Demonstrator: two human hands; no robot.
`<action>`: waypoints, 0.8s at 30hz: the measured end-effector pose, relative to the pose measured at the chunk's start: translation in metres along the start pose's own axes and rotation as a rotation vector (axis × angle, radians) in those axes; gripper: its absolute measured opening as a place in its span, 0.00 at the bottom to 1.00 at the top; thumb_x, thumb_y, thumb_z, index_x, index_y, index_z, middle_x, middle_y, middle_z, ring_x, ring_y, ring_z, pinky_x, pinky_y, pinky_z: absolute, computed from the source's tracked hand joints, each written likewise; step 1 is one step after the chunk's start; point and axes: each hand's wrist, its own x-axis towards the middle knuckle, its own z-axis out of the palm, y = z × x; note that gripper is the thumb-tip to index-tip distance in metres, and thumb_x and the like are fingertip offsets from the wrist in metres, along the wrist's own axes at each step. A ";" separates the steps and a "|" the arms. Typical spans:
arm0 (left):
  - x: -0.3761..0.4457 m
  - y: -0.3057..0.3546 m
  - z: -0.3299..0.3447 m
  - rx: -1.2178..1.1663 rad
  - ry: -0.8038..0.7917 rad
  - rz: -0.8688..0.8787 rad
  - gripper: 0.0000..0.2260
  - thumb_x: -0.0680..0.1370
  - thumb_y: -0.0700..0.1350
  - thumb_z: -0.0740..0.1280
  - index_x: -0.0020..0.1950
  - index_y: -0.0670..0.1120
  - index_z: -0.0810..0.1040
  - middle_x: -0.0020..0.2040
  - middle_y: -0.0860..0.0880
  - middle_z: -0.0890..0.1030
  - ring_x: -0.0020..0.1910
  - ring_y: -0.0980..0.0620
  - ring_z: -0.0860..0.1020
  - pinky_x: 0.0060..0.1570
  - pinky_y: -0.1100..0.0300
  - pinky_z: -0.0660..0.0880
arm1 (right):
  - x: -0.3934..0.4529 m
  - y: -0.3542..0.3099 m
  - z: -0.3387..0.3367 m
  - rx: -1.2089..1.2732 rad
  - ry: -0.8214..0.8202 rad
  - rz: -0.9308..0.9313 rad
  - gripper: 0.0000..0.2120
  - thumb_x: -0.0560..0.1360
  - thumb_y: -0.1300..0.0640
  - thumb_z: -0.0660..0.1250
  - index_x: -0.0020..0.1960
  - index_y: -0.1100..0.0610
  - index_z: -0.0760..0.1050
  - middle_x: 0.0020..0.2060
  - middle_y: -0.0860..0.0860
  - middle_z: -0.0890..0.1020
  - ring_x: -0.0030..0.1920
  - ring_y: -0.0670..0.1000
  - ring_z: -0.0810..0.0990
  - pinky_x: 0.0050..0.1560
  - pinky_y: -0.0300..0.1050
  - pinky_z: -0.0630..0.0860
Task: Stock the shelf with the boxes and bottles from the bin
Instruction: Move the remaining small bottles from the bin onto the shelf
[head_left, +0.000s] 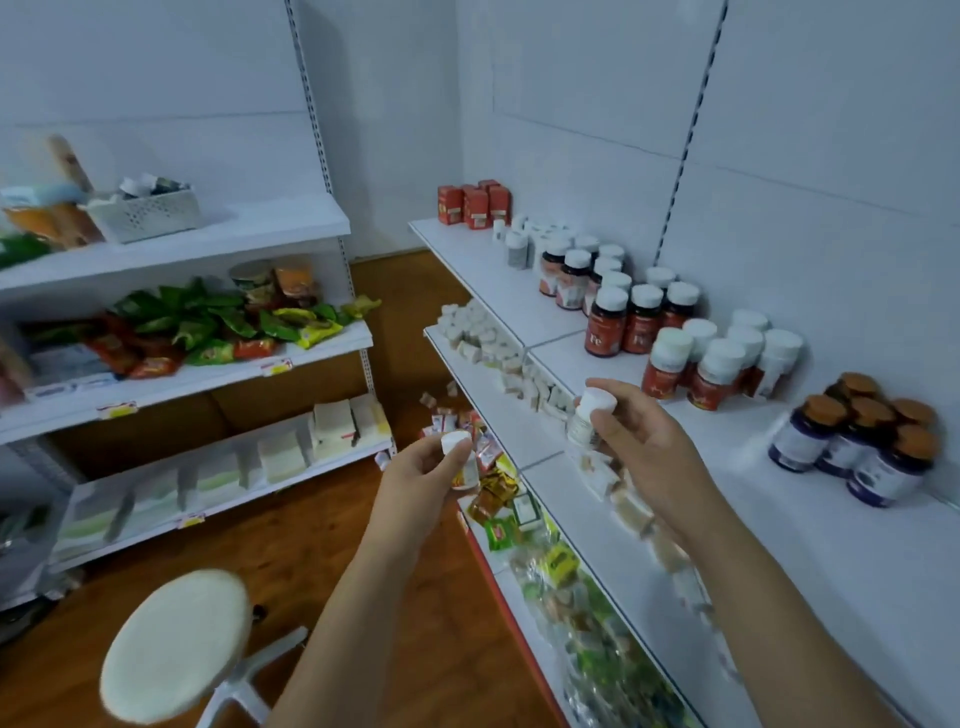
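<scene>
Bottles in both hands, left hand fingers round one out over the floor, right hand gripping another just above the shelf edge, so setting either down carelessly could topple those packed red bottles like dominoes.

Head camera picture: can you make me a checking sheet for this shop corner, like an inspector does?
Surface: white top shelf, bare at the near end.
Job's things: red boxes at the far end; white-capped bottles in groups; orange-capped bottles nearest.
Clutter: small packets heaped on lower shelves.
Grippers: left hand holds a small bottle; right hand holds a white-capped bottle.
Cables: nothing seen.
Surroundings: round stool, second shelf unit, wooden floor.
</scene>
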 end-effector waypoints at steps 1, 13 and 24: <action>0.021 0.007 -0.006 0.005 -0.024 0.012 0.11 0.78 0.54 0.68 0.57 0.53 0.81 0.48 0.54 0.86 0.48 0.55 0.84 0.48 0.58 0.82 | 0.018 -0.002 0.008 -0.015 0.024 -0.007 0.14 0.78 0.54 0.67 0.64 0.49 0.76 0.57 0.48 0.82 0.58 0.46 0.80 0.49 0.33 0.76; 0.240 0.000 -0.049 0.185 -0.109 0.010 0.11 0.76 0.55 0.70 0.57 0.55 0.81 0.46 0.57 0.85 0.47 0.57 0.83 0.50 0.55 0.82 | 0.219 0.056 0.076 -0.063 0.195 0.088 0.09 0.75 0.56 0.72 0.54 0.47 0.79 0.50 0.45 0.85 0.55 0.46 0.82 0.57 0.45 0.77; 0.503 0.037 -0.047 0.276 -0.145 0.037 0.05 0.76 0.50 0.72 0.49 0.60 0.79 0.42 0.65 0.83 0.43 0.65 0.81 0.37 0.73 0.75 | 0.481 0.129 0.144 -0.059 0.272 0.173 0.12 0.73 0.54 0.74 0.55 0.50 0.78 0.49 0.45 0.83 0.52 0.46 0.81 0.46 0.42 0.79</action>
